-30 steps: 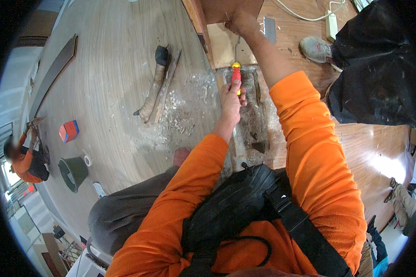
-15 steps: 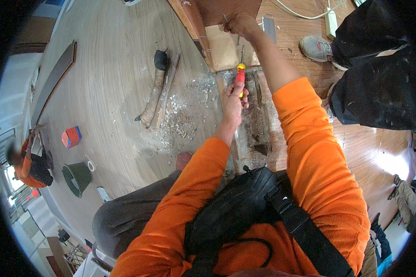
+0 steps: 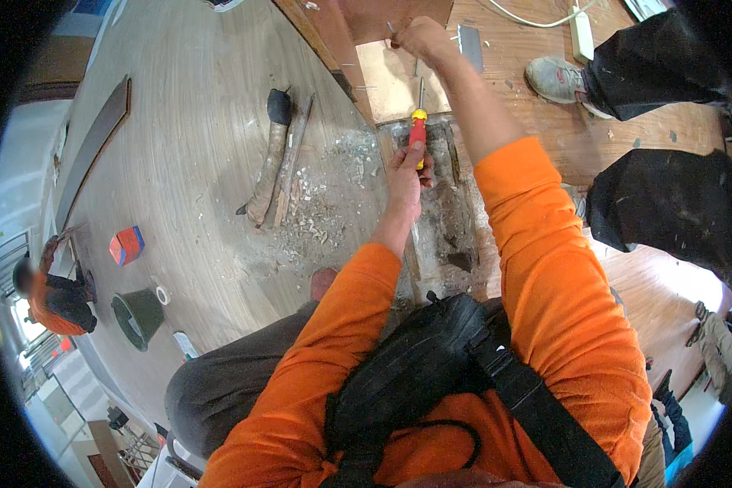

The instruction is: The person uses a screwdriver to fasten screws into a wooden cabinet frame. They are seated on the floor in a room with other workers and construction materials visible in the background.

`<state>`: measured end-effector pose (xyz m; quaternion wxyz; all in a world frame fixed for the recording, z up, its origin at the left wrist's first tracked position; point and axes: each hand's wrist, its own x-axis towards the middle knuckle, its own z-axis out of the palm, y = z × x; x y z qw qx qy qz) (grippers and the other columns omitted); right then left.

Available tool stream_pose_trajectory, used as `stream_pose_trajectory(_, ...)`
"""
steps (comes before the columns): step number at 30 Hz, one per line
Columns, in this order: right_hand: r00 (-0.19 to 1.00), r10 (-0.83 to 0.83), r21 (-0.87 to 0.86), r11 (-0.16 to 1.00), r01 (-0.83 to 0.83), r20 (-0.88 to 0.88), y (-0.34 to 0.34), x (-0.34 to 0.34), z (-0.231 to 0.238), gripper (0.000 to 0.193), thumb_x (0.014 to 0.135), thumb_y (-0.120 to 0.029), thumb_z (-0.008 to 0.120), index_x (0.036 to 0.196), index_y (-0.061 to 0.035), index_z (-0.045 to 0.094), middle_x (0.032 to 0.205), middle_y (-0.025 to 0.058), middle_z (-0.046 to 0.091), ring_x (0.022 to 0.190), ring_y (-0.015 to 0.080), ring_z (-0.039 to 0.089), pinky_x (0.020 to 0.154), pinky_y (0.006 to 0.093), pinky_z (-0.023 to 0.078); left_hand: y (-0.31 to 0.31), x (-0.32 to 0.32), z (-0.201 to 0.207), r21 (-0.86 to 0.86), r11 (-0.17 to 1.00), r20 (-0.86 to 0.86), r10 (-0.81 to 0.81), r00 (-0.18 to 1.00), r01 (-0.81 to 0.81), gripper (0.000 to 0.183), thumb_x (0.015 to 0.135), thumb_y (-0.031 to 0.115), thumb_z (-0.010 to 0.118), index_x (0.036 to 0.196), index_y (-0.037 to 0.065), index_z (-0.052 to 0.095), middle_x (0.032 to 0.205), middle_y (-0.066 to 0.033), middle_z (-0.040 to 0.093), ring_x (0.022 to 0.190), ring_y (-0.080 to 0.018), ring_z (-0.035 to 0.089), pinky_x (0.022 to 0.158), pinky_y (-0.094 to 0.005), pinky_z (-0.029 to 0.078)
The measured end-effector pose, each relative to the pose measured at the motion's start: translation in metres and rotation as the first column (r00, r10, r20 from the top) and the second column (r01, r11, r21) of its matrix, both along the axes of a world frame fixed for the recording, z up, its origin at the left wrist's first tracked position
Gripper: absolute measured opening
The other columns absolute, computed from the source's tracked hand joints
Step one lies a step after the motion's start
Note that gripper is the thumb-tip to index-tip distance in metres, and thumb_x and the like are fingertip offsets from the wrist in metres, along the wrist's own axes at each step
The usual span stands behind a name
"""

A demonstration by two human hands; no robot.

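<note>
My left hand (image 3: 405,183) is closed around the red and yellow handle of a screwdriver (image 3: 418,134), its metal shaft pointing away from me. Farther out, my right hand (image 3: 423,39) pinches at a thin metal fastener (image 3: 390,28), a nail or screw; which one is too small to tell. It is over a brown wooden panel (image 3: 366,23) with a pale board (image 3: 374,61) at its foot. Several thin metal pins stick out around this woodwork. Below the screwdriver runs a rough, dusty strip of exposed floor (image 3: 447,220).
A hammer-like tool with a wrapped handle (image 3: 272,150) lies beside a wood strip (image 3: 294,163) and rubble (image 3: 317,220). Another person's shoe (image 3: 555,79) is at right, near a white power strip (image 3: 581,37). Farther left are a bucket (image 3: 138,319), a red box (image 3: 127,246) and a crouching co-worker (image 3: 61,305).
The person at right has shifted a leg. My hands keep their holds, the left one drawn slightly left; the view has shifted a little.
</note>
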<state>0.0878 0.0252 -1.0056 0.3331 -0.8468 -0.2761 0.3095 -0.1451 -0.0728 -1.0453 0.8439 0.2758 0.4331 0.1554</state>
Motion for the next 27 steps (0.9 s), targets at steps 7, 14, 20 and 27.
stream_pose_trajectory(7, 0.922, -0.057, -0.141, 0.983, 0.119, 0.383, 0.001, -0.029, 0.024, 0.04, 0.085, -0.042, 0.054, 0.101, -0.0095, 0.07, 0.104, 0.0167, 0.067, 0.098, 0.0309, 0.065, 0.08, 0.0411, 0.052, -0.002, 0.001, -0.005, 0.002, 0.999, 0.019, -0.04, 0.999, 0.04, 0.023, 0.087, 0.031, 0.066, 0.085, 0.012, 0.054, 0.069, -0.0002, 0.056, 0.052, -0.0079, 0.047, 0.045, -0.0235, 0.038)
stream_pose_trajectory(14, 0.893, -0.133, 0.092, 0.978, 0.19, -0.429, -0.006, 0.0, -0.005, 0.037, 0.093, -0.041, 0.051, 0.097, -0.0077, 0.069, 0.087, 0.0082, 0.067, 0.072, 0.0217, 0.063, 0.069, 0.0377, 0.054, -0.002, 0.002, -0.006, -0.021, 0.997, 0.02, -0.072, 0.997, 0.073, 0.022, 0.087, 0.03, 0.066, 0.087, 0.011, 0.054, 0.069, 0.0, 0.056, 0.052, -0.0081, 0.048, 0.044, -0.0239, 0.039)
stream_pose_trajectory(20, 0.969, 0.125, 0.082, 0.991, -0.11, -0.212, -0.006, 0.006, 0.0, 0.023, 0.087, -0.026, 0.057, 0.088, -0.0067, 0.07, 0.076, 0.0073, 0.066, 0.065, 0.0197, 0.062, 0.063, 0.0361, 0.054, -0.003, 0.002, -0.008, 0.008, 0.997, -0.002, -0.082, 0.997, 0.082, 0.02, 0.088, 0.028, 0.065, 0.088, 0.011, 0.055, 0.069, 0.0001, 0.055, 0.053, -0.0082, 0.048, 0.045, -0.0239, 0.039)
stream_pose_trajectory(27, 0.996, 0.0, -0.015, 1.0, 0.001, 0.084, -0.002, -0.014, 0.014, 0.023, 0.076, -0.029, 0.066, 0.082, -0.0077, 0.071, 0.07, 0.0109, 0.064, 0.064, 0.0255, 0.063, 0.056, 0.0383, 0.049, 0.005, -0.006, -0.009, 0.182, 0.961, -0.081, -0.195, 0.977, 0.207, 0.02, 0.088, 0.028, 0.065, 0.091, 0.011, 0.055, 0.075, -0.0014, 0.059, 0.058, -0.0086, 0.05, 0.047, -0.0243, 0.041)
